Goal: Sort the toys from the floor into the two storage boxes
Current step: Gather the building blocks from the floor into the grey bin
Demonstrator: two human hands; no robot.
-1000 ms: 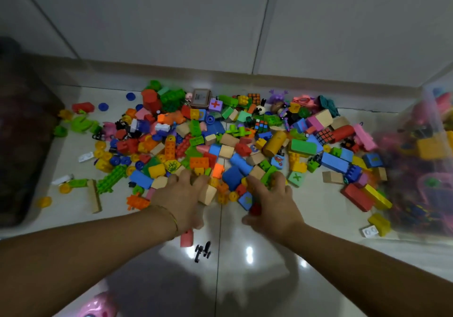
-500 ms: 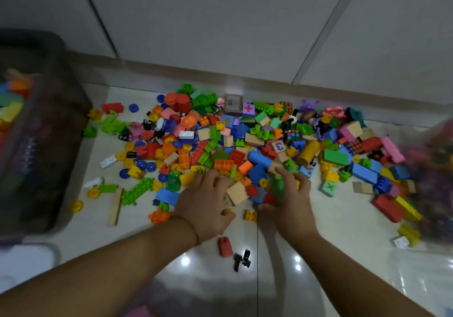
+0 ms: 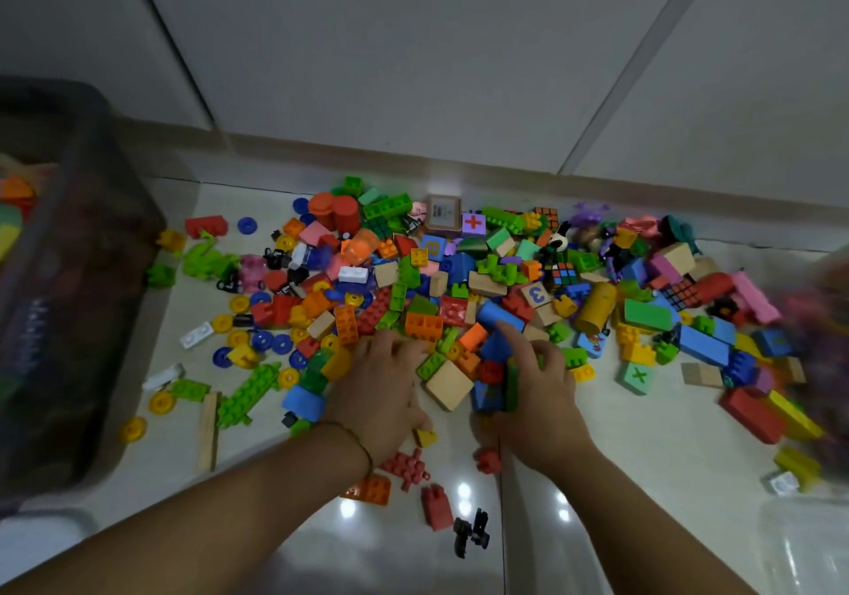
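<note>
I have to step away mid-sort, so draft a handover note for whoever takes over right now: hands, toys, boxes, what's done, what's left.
Left hand: open, fingers spread on the toy pile.
Right hand: grips a green brick at the pile's near edge.
Dark box at left, clear box at right; each holds some toys.
Done: some toys boxed.
Left: the large pile on the floor.

Forearms bare along whole visible length. Left hand (image 3: 381, 392), right hand (image 3: 542, 397) bare. Thin yellowish bracelet (image 3: 357, 439) round left wrist, possibly thread or fine chain.
</note>
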